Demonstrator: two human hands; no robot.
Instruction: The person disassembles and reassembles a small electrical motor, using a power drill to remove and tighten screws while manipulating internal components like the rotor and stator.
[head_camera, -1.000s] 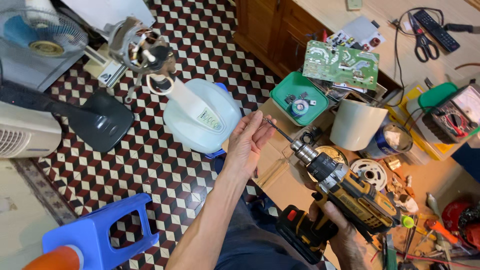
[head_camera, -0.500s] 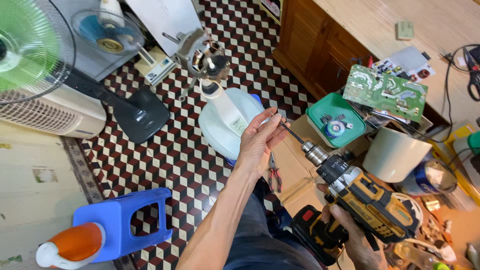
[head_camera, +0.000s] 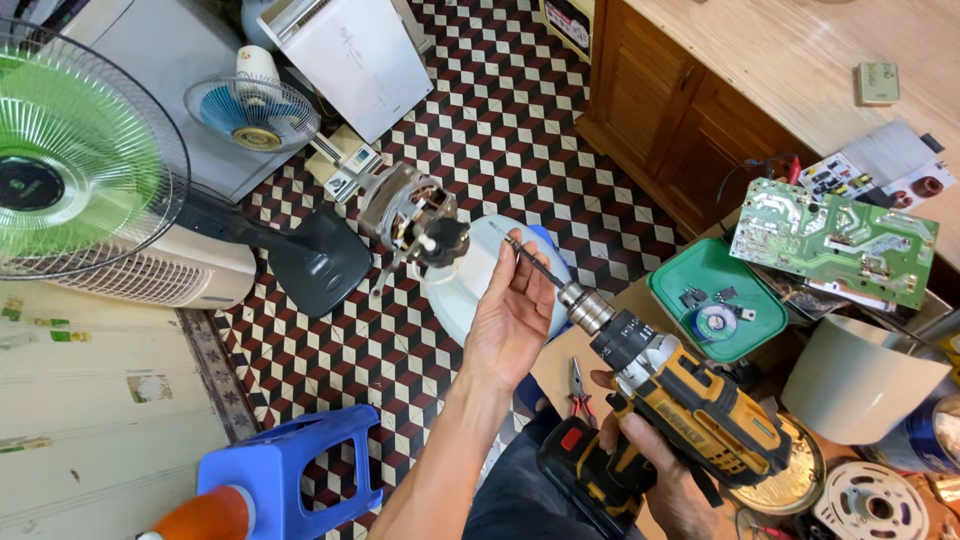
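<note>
Left hand (head_camera: 512, 322) pinches the thin steel bit (head_camera: 531, 264); right hand (head_camera: 655, 470) wraps its grip round the chunky yellow-black plastic drill (head_camera: 690, 405).

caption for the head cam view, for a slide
Left hand pinches the long bit of a yellow-and-black cordless drill gripped by the right hand, above a checkered tile floor.

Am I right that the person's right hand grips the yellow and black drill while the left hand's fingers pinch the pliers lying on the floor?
Not quite. In the head view the left hand pinches the long bit in the drill's chuck, not the pliers, which lie untouched below. The right hand does grip the yellow and black drill.
</note>
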